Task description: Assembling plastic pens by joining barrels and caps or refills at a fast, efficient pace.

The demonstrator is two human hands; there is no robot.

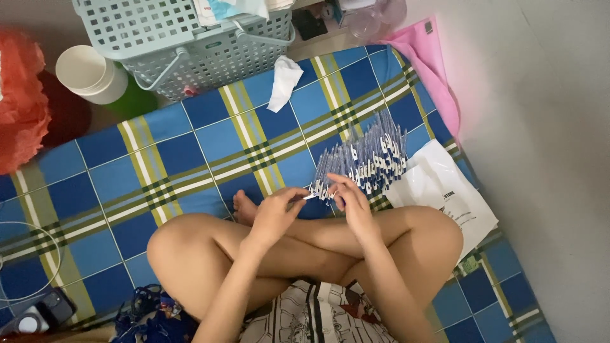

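A person sits cross-legged on a blue plaid mat (190, 133) on the floor, seen from above. The left hand (274, 209) is curled, fingertips pinching one small white-and-blue packet (309, 196). The right hand (351, 200), fingers bent, touches the near edge of a pile of slim blue-and-white packets (365, 159) lying just beyond the knees. The step looks like separating a single packet; it calls for a fine pinch. A white plastic bag (445, 190) lies just right of the pile
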